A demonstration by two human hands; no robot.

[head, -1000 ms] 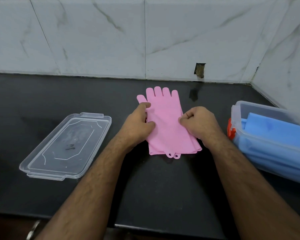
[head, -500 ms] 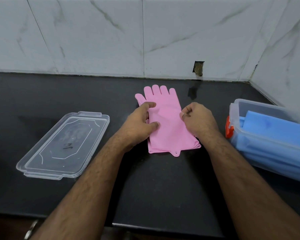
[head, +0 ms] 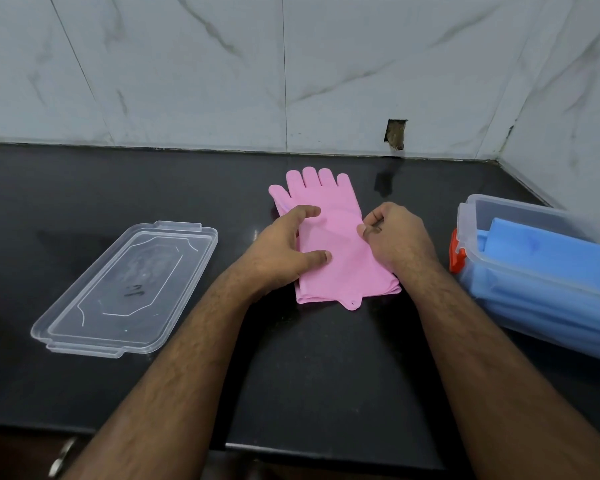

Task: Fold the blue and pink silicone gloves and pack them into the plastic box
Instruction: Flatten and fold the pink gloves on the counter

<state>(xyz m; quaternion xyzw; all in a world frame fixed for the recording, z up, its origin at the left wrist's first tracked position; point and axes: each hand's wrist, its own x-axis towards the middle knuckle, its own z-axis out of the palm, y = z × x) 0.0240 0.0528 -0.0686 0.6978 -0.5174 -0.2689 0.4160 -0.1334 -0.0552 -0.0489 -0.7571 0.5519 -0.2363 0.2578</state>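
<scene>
The pink silicone gloves lie stacked flat on the black counter, fingers pointing toward the wall. My left hand rests on their left side, thumb and forefinger spread and pressing down. My right hand pinches the gloves' right edge with curled fingers. The clear plastic box stands at the right with the folded blue gloves inside it.
The box's clear lid lies flat at the left. An orange clip sits on the box's near end. A marble wall backs the counter and turns a corner at the right. The counter's front edge runs below my forearms.
Both hands have slid a little farther up the pink gloves toward the fingers. The gloves' cuff ends now lie more evenly together.
</scene>
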